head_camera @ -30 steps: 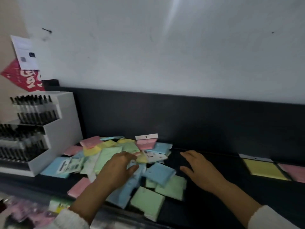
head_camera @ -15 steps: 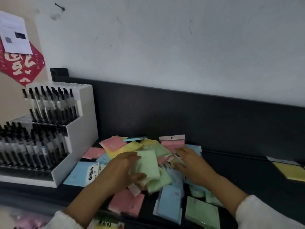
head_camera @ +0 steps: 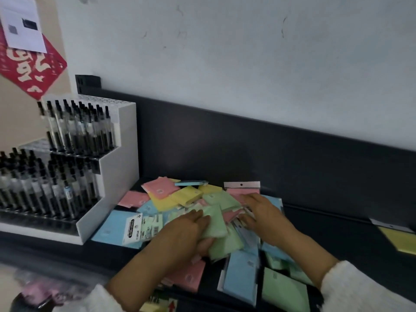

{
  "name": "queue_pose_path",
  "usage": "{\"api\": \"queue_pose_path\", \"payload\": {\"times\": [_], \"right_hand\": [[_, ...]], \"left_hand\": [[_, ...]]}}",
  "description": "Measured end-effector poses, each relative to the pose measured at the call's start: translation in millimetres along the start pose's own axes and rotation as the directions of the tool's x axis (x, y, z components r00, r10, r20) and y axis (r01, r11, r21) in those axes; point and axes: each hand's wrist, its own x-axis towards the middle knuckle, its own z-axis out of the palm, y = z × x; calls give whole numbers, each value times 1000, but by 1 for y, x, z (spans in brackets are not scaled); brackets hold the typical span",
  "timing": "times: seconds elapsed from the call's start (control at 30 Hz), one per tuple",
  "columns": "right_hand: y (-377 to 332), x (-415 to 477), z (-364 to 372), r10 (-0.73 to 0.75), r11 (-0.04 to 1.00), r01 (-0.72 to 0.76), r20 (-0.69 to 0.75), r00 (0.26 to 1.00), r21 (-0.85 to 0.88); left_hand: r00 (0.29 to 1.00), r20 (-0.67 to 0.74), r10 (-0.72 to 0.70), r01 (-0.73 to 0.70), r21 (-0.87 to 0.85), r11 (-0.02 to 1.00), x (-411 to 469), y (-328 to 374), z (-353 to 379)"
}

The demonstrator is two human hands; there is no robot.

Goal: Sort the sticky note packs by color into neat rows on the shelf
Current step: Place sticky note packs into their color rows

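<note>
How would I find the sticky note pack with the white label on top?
Start at the white pen display stand on the left. Just right of its base lies a blue sticky note pack. It alone shows a white "STICKY NOTE" header card.

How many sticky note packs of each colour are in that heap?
Overlap hides some, so at least:
Pink packs: 4
Yellow packs: 3
Blue packs: 5
Green packs: 5
Total: 17

Two bare hands, the left hand [head_camera: 180, 235] and right hand [head_camera: 265, 219], are seen with forearms uncovered; fuzzy white sleeves [head_camera: 360, 289] are worn, pushed back at the wrists.
</note>
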Motion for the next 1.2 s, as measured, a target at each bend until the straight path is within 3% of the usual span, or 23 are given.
{"api": "queue_pose_path", "payload": {"times": [0.1, 0.2, 0.3, 0.4, 0.6, 0.73, 0.87, 0.97, 1.07, 1.13, 1.2], "right_hand": [[-6, -6, -3, -21, 1000, 21, 0, 1000, 21], [-17, -16, -7, -57, 998, 57, 24, 998, 2], [-37, -26, -11, -88, 996, 88, 60, 994, -6], [-59, -31, -10, -168, 985, 170, 114, 979, -6], [-78, -29, 18, -246, 962, 268, 265, 932, -50], [-80, -25, 25, -252, 953, 277, 187, 949, -121], [-78, -30, 29, -352, 895, 366, 101, 931, -255], [-78, -39, 31, -374, 898, 365, 12, 927, -245], [-76, -51, 20, -290, 954, 269, -194, 937, -130], [-71, -56, 7, -102, 989, 129, -283, 953, 76], [-57, -60, 0, 101, 960, -10, -312, 945, 281]], "left_hand": [[959, -251, -131, 61, -268, 961, -8, -8, -13], [810, -497, -312, 127, -370, 920, -16, -18, -29], [668, -618, -415, 139, -444, 885, -27, -23, -46], [614, -677, -406, 107, -437, 893, -38, -26, -56], [631, -676, -382, 99, -418, 903, -55, -31, -54], [639, -662, -391, 96, -436, 895, -65, -35, -49], [643, -658, -392, 92, -442, 892, -68, -35, -48], [647, -658, -385, 85, -439, 894, -68, -34, -47], [648, -657, -386, 80, -445, 892, -63, -30, -46], [643, -666, -377, 63, -445, 893, -59, -27, -45], [654, -666, -359, 47, -439, 897, -53, -21, -41]]}}
